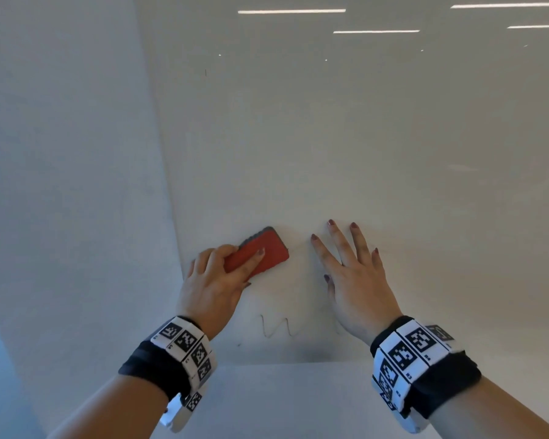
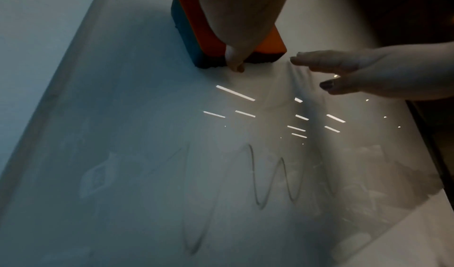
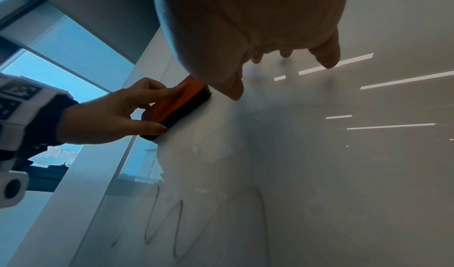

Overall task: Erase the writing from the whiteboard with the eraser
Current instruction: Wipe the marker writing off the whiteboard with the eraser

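Observation:
A glossy whiteboard fills the head view. My left hand grips a red eraser with a dark felt pad and holds it flat against the board near its lower left. My right hand lies open on the board just right of the eraser, fingers spread and straight. A faint zigzag pen line remains below the two hands. The left wrist view shows the eraser under my fingers and the zigzag line below it. In the right wrist view the eraser sits left of my palm, with the line beneath.
The board's left edge meets a plain white wall. A white ledge runs under the board's bottom edge. A short dark mark sits high on the board. Ceiling light strips reflect in the board's upper part.

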A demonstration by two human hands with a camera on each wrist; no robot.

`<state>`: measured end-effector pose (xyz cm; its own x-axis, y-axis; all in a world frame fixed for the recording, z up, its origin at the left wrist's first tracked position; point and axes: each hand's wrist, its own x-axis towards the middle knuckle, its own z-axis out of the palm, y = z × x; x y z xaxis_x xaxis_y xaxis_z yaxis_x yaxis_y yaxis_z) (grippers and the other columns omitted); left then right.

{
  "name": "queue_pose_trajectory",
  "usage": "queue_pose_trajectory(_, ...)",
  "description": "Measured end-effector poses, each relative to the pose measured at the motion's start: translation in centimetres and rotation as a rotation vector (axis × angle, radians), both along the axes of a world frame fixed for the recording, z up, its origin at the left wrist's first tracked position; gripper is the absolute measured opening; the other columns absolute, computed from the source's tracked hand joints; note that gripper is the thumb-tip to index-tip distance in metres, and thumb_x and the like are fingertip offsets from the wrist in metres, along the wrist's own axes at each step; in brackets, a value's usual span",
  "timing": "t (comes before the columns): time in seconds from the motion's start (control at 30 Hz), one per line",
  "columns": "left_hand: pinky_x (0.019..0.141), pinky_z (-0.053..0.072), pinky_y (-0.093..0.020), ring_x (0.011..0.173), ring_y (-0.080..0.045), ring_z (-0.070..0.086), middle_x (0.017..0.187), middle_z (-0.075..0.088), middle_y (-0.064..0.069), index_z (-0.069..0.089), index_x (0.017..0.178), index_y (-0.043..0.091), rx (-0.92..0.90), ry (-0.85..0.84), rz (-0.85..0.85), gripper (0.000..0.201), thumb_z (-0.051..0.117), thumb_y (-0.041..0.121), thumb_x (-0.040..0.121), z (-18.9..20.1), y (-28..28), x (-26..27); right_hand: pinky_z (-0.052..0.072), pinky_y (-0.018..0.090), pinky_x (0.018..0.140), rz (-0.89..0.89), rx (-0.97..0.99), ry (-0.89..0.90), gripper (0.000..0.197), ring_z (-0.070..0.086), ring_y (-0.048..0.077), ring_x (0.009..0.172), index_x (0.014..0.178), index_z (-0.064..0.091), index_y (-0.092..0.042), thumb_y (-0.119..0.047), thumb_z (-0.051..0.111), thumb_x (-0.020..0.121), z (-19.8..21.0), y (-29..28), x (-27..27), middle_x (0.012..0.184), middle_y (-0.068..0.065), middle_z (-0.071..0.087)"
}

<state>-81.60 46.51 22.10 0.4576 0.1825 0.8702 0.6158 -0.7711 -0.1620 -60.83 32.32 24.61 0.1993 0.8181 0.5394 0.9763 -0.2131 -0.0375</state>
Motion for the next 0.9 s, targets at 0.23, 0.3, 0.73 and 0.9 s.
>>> queue_pose_trajectory(0.23, 0.083, 0.048, -0.048, 0.099, -0.032, 0.045, 0.116, 0.047, -0.008, 0.045, 0.131, 0.039, -0.047, -0.007, 0.019, 0.066, 0.076, 0.023, 0.075, -1.6, -0.3, 0.3, 0.011, 0.055, 0.115, -0.005, -0.009, -0.009, 0.064, -0.016, 0.026, 0.145, 0.152, 0.003, -0.036, -0.022, 0.037, 0.098, -0.9, -0.3, 0.1, 0.158, -0.009, -0.018)
queue_pose_trajectory(0.3, 0.082, 0.048, -0.048, 0.097, -0.032, 0.046, 0.115, 0.048, -0.007, 0.046, 0.130, 0.039, -0.035, 0.002, 0.008, 0.065, 0.077, 0.022, 0.075, -2.6, -0.2, 0.1, 0.011, 0.054, 0.115, -0.009, -0.015, -0.010, 0.065, -0.016, 0.026, 0.145, 0.152, 0.003, -0.035, -0.022, 0.036, 0.098, -1.3, -0.6, 0.1, 0.158, -0.009, -0.019)
queue_pose_trajectory(0.73, 0.079, 0.048, -0.039, 0.094, -0.024, 0.047, 0.109, 0.047, 0.000, 0.061, 0.120, 0.041, -0.058, 0.203, -0.086, 0.074, 0.089, 0.015, 0.056, -8.7, 0.4, -0.7, 0.010, 0.053, 0.117, -0.031, -0.059, -0.004, 0.064, -0.020, 0.024, 0.144, 0.151, -0.007, -0.036, -0.024, 0.031, 0.100, -1.4, -1.2, 0.8, 0.155, -0.011, -0.026)
queue_pose_trajectory(0.9, 0.078, 0.048, -0.040, 0.093, -0.026, 0.045, 0.108, 0.046, 0.000, 0.052, 0.123, 0.042, -0.052, 0.115, -0.083, 0.077, 0.088, 0.020, 0.058, -6.9, 0.2, 0.1, 0.011, 0.054, 0.116, -0.031, -0.061, 0.002, 0.066, -0.019, 0.025, 0.144, 0.151, -0.007, -0.036, -0.023, 0.032, 0.099, -1.4, -1.1, 0.6, 0.155, -0.009, -0.026)
